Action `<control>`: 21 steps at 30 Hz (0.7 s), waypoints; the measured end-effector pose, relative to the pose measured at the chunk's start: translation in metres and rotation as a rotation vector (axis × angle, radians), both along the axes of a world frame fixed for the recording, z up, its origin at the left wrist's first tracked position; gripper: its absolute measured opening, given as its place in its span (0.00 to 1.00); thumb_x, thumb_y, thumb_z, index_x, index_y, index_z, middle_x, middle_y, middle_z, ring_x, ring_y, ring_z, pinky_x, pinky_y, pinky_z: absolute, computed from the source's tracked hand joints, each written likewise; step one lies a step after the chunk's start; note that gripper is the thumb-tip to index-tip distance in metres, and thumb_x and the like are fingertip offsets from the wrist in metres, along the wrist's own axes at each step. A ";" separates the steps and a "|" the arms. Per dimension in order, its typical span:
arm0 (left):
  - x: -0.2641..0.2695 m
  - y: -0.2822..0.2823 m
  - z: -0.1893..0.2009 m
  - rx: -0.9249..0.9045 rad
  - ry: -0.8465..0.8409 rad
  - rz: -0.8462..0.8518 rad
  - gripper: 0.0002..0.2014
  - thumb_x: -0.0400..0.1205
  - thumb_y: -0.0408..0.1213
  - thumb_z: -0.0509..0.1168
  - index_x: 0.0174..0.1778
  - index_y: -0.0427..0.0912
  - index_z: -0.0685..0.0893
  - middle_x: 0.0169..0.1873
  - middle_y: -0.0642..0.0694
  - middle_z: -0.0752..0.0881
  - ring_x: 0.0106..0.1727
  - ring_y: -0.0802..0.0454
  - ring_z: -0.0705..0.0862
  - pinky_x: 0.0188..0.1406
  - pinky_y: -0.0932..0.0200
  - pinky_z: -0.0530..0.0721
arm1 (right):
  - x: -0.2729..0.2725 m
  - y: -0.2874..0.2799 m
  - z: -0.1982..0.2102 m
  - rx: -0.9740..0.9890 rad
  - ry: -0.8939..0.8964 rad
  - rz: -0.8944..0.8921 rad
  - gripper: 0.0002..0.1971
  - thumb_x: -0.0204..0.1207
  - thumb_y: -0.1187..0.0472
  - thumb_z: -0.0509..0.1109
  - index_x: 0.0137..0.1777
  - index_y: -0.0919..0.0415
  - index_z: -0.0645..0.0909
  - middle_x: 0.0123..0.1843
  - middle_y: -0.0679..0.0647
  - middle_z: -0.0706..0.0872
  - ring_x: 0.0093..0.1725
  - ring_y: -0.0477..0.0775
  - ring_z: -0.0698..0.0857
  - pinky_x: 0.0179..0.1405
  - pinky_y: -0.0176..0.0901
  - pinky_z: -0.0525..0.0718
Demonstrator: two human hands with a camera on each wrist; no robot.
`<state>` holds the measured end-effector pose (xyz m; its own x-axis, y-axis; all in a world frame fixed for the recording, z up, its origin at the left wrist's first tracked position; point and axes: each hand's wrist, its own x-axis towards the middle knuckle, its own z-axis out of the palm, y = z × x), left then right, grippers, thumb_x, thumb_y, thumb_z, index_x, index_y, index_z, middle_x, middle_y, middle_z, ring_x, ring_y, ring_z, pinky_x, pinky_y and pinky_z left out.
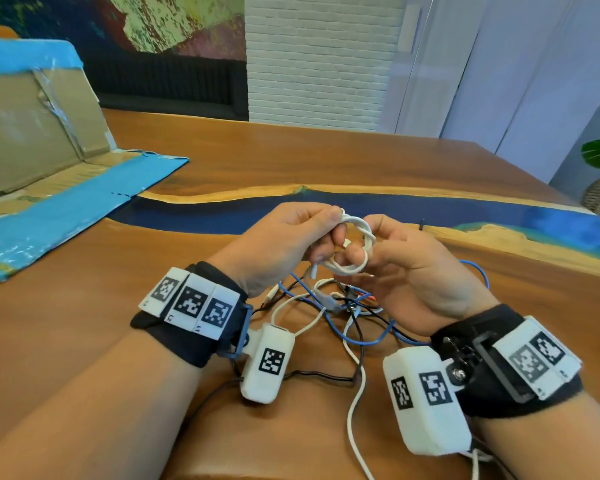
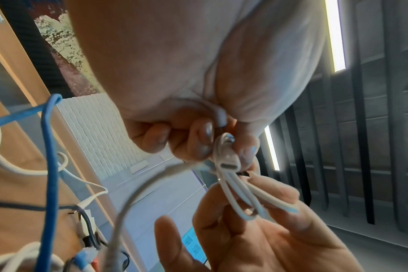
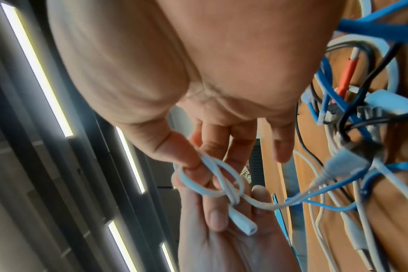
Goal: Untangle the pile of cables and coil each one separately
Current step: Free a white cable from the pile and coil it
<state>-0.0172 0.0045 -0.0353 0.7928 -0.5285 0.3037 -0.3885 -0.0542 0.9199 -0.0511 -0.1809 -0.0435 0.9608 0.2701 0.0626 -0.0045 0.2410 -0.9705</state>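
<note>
White cable coil held above the table.
Pinched by left hand at 9 o'clock, right hand at 3; tangled pile at 6.

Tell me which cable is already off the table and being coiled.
The white cable, wound into a small coil held up between both hands. The blue cable and black cable lie tangled on the table.

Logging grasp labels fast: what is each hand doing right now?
Left hand: fingers curled, pinching the white cable coil at its top.
Right hand: holding the same coil, a finger hooked through its loops.
</note>
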 end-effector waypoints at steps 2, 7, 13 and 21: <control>0.002 0.002 0.000 0.009 0.019 0.005 0.20 0.94 0.39 0.52 0.40 0.36 0.80 0.25 0.44 0.74 0.29 0.53 0.71 0.33 0.67 0.74 | -0.002 -0.002 0.002 0.066 0.004 0.059 0.22 0.66 0.75 0.67 0.61 0.61 0.74 0.46 0.70 0.83 0.46 0.64 0.85 0.56 0.63 0.78; 0.003 -0.001 -0.005 0.003 0.056 0.022 0.20 0.94 0.40 0.52 0.41 0.39 0.81 0.24 0.47 0.76 0.26 0.52 0.67 0.24 0.67 0.68 | -0.001 -0.001 -0.002 0.117 -0.011 0.055 0.19 0.71 0.75 0.70 0.59 0.60 0.74 0.39 0.55 0.87 0.44 0.56 0.85 0.60 0.61 0.83; 0.005 0.000 -0.005 -0.057 0.089 0.083 0.19 0.94 0.42 0.53 0.42 0.41 0.82 0.27 0.47 0.78 0.26 0.51 0.67 0.26 0.57 0.64 | 0.008 0.002 -0.010 -0.004 -0.111 -0.215 0.20 0.69 0.73 0.78 0.61 0.66 0.82 0.51 0.63 0.94 0.50 0.60 0.92 0.50 0.48 0.90; 0.002 -0.004 -0.004 -0.075 0.077 0.081 0.19 0.94 0.41 0.50 0.40 0.41 0.78 0.28 0.48 0.74 0.30 0.53 0.66 0.30 0.59 0.64 | 0.012 0.000 -0.014 -0.166 -0.183 -0.469 0.08 0.77 0.71 0.77 0.55 0.66 0.86 0.43 0.63 0.91 0.38 0.57 0.89 0.38 0.49 0.92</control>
